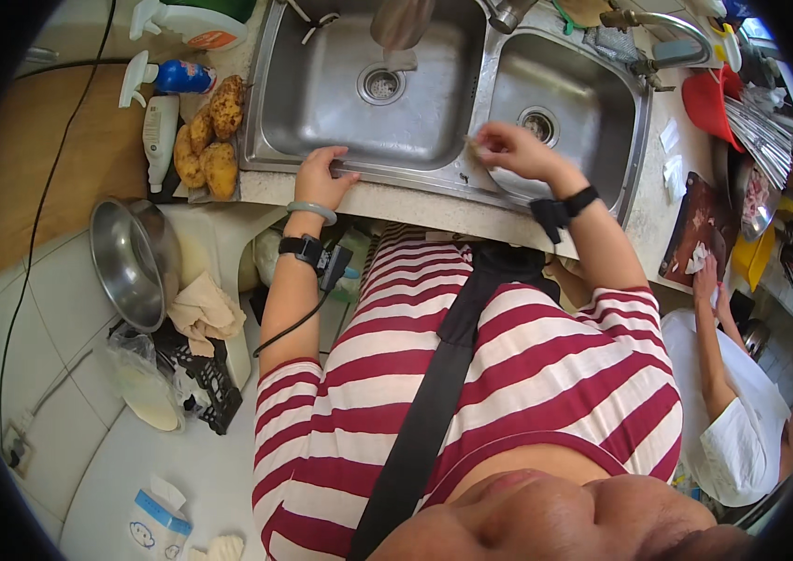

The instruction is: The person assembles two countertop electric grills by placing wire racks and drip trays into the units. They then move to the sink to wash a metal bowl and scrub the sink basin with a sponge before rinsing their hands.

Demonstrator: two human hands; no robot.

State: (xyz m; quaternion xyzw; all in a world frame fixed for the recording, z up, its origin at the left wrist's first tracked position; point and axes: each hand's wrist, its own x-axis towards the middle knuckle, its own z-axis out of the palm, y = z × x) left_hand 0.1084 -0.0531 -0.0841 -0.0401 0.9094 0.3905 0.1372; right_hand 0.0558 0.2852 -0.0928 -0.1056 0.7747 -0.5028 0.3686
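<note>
Now, steel sink [406,176]: filling the middle of the counter, its large left basin [321,103] and smaller right basin [592,122] sitting side by side, right in front of the person.
Potatoes [221,168]: huddling on the counter just left of the sink, probably being kept close by yet out of the basins.
Blue spray bottle [181,77] and pale bottle [160,140]: crowding beside the potatoes, seemingly being stored at the sink's edge for handiness.
Steel bowl [167,243]: waiting off to the left, a beige cloth [205,309] hanging near it, both apparently being parked clear of the basins.
Small blurred piece [474,150]: showing at the right fingertips, over the strip between the two basins; what it is, I'm not able to tell.
Left hand [324,178]: resting on the sink's front rim, fingers spreading loosely, gripping nothing, perhaps steadying the body.
Right hand [520,154]: bunching its fingers into a narrow pinch, seemingly holding that piece; motion is blurring the details.
Co-worker's hand [706,280]: working away on the far right, at a reddish-brown board [691,220].
</note>
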